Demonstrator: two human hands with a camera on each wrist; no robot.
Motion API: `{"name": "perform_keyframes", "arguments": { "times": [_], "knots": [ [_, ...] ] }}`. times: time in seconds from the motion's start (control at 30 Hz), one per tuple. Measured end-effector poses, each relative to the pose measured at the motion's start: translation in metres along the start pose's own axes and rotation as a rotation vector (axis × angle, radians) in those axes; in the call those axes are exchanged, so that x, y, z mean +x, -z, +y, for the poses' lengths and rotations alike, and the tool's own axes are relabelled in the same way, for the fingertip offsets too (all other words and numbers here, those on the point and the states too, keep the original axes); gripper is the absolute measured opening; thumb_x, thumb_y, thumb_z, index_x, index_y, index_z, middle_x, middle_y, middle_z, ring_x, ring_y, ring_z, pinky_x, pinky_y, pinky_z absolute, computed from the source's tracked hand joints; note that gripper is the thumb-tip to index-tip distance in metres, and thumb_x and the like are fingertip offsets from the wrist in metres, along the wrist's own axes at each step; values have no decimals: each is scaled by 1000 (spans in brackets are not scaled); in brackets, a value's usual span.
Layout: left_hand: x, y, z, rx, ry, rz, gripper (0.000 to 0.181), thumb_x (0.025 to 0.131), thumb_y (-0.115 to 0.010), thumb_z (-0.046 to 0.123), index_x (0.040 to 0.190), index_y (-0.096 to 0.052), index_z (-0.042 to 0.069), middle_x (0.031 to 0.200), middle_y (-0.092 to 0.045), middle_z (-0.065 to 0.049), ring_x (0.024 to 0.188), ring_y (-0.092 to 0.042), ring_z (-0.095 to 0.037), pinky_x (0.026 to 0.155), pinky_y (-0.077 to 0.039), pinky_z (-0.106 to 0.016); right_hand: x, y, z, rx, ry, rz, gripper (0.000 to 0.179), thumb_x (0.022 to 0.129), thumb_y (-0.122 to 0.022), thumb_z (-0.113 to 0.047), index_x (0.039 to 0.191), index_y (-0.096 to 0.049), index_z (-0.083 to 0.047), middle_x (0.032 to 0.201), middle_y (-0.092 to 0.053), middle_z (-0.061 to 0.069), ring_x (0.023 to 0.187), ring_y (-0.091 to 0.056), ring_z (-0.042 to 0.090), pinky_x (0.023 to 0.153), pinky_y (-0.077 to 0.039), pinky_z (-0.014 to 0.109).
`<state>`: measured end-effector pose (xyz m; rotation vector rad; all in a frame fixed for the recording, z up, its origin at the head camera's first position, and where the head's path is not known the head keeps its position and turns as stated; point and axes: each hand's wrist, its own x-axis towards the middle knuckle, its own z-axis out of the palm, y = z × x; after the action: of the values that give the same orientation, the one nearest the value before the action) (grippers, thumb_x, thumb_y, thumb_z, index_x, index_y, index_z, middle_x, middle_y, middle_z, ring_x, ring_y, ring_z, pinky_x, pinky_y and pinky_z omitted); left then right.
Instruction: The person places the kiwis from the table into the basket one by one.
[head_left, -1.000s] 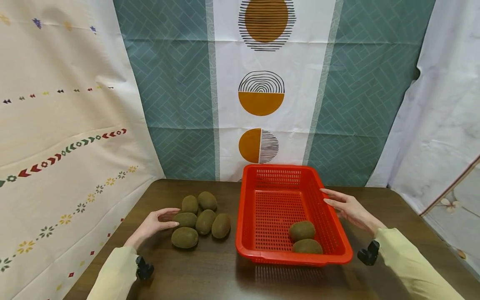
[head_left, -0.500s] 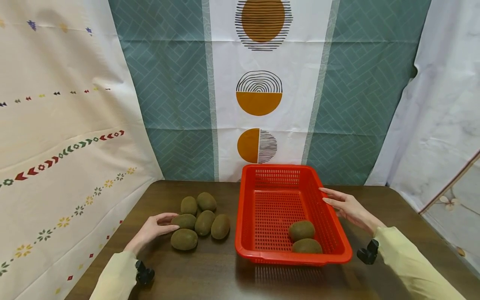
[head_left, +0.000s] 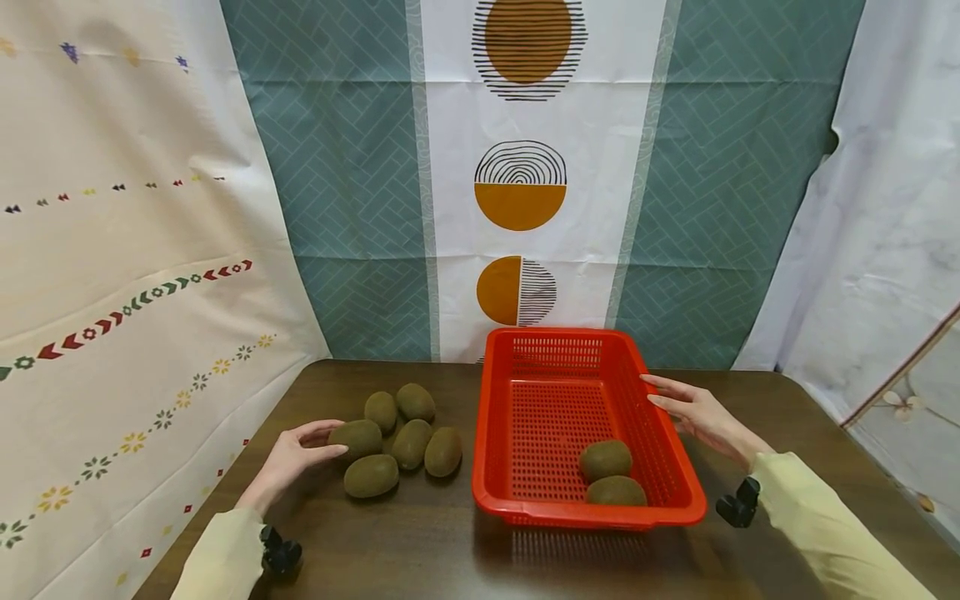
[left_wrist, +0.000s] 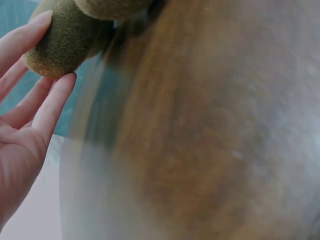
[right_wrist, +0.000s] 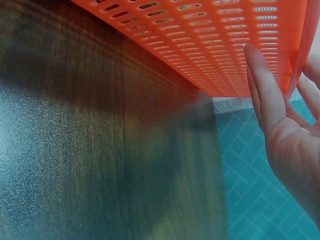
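With twelve o'clock at the far side of the desk [head_left: 420, 542], your red basket [head_left: 555, 417] stands right of centre, its mesh floor showing up to twelve; two kiwis lie close together at its five o'clock, a farther one [head_left: 606, 460] and a nearer one [head_left: 617, 491]. Your right hand [head_left: 703, 418] rests at the basket's two o'clock, fingers loosely extended, straddling the rim. Off at nine o'clock from the basket, your left hand [head_left: 291, 458] pinches a brown kiwi [head_left: 357, 438] between thumb and fingers; you cannot tell whether it touches the desk. Five loose kiwis [head_left: 411, 444] spread from its one round to its four o'clock. A narrow strip of desk separates them from the basket's wall, and a broader stretch opens toward six. At twelve, the desk's far edge meets the patterned curtain [head_left: 520, 167], near the basket's far rim.
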<state>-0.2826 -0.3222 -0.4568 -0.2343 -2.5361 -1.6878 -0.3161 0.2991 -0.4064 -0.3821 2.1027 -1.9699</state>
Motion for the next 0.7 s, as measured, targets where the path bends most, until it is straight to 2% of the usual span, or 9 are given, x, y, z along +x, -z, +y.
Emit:
{"name": "perform_keyframes", "arguments": {
  "times": [0.2,0.47,0.6,0.7],
  "knots": [
    [1,3,12,33,19,23,52,75,-75,29,119,-59,7,120,-54,-10,108,-50,-21,81,-43,-29,1,1,1,9,-4,1,53,94,-51,-12,141,-28,-2,138,-30,24,107,-52,27,78,-44,49],
    [9,-4,28,30,19,64,52,75,-74,33,119,-60,10,121,-54,-9,110,-47,-23,86,-40,-37,0,1,1,-7,-10,-2,54,93,-51,-14,141,-28,-2,138,-29,24,107,-52,28,79,-44,49],
    [17,-9,33,2,14,47,50,75,-74,34,119,-60,13,121,-54,-6,111,-47,-19,84,-42,-35,0,1,0,0,-12,3,54,93,-51,-13,141,-28,-2,138,-29,24,107,-52,27,79,-44,49],
    [18,-14,46,-56,18,35,52,75,-75,30,120,-59,9,121,-54,-9,112,-46,-21,82,-44,-32,0,1,1,6,-8,0,54,93,-51,-13,141,-28,-2,138,-30,24,107,-52,28,79,-44,49]
  ]
}}
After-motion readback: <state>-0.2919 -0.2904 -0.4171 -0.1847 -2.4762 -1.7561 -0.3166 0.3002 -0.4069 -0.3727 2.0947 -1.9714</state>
